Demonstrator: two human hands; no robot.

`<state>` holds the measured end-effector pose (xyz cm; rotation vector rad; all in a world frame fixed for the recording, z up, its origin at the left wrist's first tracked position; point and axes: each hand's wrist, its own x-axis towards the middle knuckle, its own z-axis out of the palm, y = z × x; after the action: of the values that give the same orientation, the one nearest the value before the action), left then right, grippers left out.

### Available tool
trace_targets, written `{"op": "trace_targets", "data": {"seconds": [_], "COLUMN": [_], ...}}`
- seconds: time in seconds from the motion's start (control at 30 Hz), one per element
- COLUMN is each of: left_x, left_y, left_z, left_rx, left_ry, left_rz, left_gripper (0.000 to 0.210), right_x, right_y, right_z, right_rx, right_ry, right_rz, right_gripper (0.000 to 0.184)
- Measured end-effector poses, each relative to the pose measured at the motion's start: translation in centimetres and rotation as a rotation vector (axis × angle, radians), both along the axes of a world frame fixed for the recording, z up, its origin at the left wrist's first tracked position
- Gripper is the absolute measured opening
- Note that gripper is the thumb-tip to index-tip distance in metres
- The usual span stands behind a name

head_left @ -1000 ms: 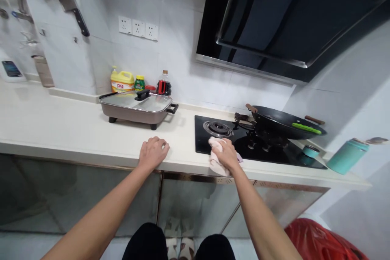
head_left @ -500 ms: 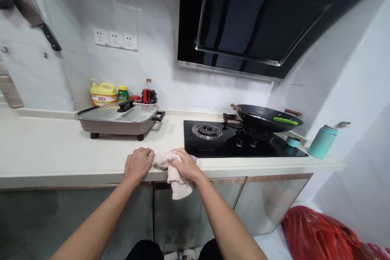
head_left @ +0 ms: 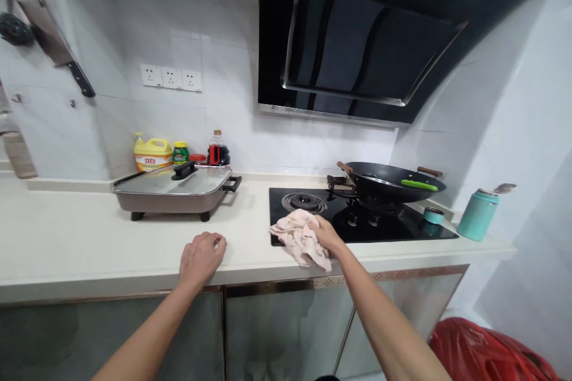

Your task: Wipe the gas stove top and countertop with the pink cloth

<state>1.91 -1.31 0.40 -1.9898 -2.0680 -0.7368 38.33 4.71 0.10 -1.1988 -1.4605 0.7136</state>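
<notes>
My right hand (head_left: 328, 234) grips a pale pink cloth (head_left: 298, 237). The cloth lies bunched over the front left of the black gas stove (head_left: 406, 232), just before the left burner (head_left: 304, 202), and one corner droops past the stove's front edge onto the counter. My left hand (head_left: 203, 255) rests on the white countertop (head_left: 250, 220), left of the stove, fingers curled in and a small gap showing between thumb and forefinger. Nothing shows in it. Behind it stands an electric pan (head_left: 172, 202) with a glass lid.
A black wok (head_left: 384, 181) with a green-handled utensil (head_left: 419, 185) sits on the right burner. A small teal cup (head_left: 432, 215) and a teal flask (head_left: 477, 215) stand to the right. Bottles, including a yellow jug (head_left: 153, 155), line the wall. A range hood (head_left: 357, 47) hangs overhead.
My right hand has carried the cloth rightward and away from me, from the counter's front edge onto the stove's front left. My left hand stays in about the same place on the counter.
</notes>
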Motion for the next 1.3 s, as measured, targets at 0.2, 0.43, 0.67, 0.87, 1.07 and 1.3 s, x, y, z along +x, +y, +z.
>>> {"op": "trace_targets", "data": {"seconds": [0.2,0.43,0.67,0.87,1.07,1.3], "left_x": [0.2,0.2,0.2,0.1,-0.1,0.2], "left_y": [-0.2,-0.1,-0.2,0.0,0.1,0.1], "left_z": [0.1,0.0,0.1,0.1,-0.2,-0.4], "left_rx": [-0.021,-0.011,-0.026,-0.054,-0.041,-0.009], "left_ry": [-0.005,-0.001,0.022,0.034,0.036,0.034], "left_rz": [-0.006,0.000,0.003,0.001,-0.027,-0.029], "left_gripper": [0.041,0.041,0.043,0.046,0.046,0.043], "right_x": [7.4,7.4,-2.7,-4.0,2.7,15.9], "right_y": [-1.2,-1.3,-1.9,-4.2,-6.6,-7.3], "right_z": [0.5,2.6,2.7,2.1,0.5,-1.2], "right_rx": [-0.032,0.008,-0.137,-0.074,0.006,-0.018], "right_ry": [-0.222,-0.370,-0.895,-1.084,-1.012,-0.860], "right_rz": [-0.134,-0.418,-0.243,-0.072,-0.156,-0.423], "right_gripper": [0.025,0.049,0.067,0.053,0.034,0.041]}}
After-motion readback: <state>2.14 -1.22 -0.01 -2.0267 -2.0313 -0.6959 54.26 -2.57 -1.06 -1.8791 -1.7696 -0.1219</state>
